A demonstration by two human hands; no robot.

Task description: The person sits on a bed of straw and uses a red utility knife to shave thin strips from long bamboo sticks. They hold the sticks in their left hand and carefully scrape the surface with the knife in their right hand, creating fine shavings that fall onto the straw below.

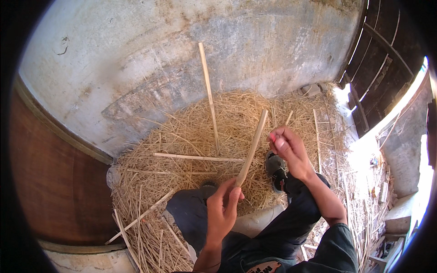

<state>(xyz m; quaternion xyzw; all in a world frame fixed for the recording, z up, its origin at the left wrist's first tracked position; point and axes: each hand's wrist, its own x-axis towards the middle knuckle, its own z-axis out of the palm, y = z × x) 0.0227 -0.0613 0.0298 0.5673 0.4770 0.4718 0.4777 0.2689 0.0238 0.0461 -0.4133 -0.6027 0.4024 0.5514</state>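
Clasping wooden strip [252, 148], left hand [224, 207]; pinching small red item [272, 136], possibly plastic, right hand [292, 152]

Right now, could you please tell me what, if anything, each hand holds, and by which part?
The left hand grips a pale stick by its lower end. The right hand pinches a small red thing, partly hidden; which part cannot be told.

On my remote feed, the right hand [294, 152] partly hides a red object [273, 137]; the lower edge crops the shirt [337, 250].
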